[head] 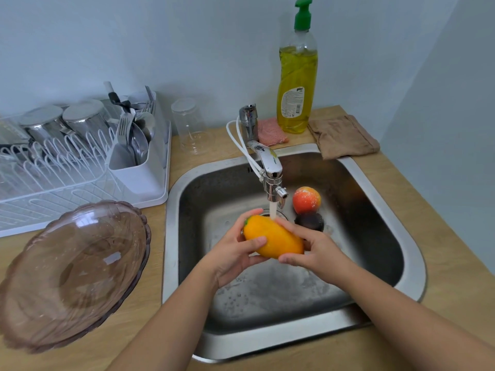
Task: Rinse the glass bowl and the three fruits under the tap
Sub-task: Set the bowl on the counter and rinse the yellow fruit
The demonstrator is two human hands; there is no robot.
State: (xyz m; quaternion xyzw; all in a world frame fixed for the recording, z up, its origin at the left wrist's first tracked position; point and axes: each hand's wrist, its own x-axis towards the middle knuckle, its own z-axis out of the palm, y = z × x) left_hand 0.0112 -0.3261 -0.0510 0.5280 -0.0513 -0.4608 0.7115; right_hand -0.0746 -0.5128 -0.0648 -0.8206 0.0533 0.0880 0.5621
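An orange-yellow mango (276,241) is held over the steel sink (171,236), right under the running stream from the tap (272,172). My left hand (235,250) grips its near left side, and my right hand (313,247) cups its right end. A wet red-orange fruit (306,200) and a dark purple fruit (310,221) lie on the sink floor behind the mango, touching each other. The tinted glass bowl (72,274) rests tilted on the wooden counter left of the sink.
A white dish rack (139,180) with steel cups and cutlery stands at the back left. An upturned clear glass (188,127), a pink sponge (270,132), a yellow soap bottle (297,84) and a brown cloth (342,136) line the back of the counter.
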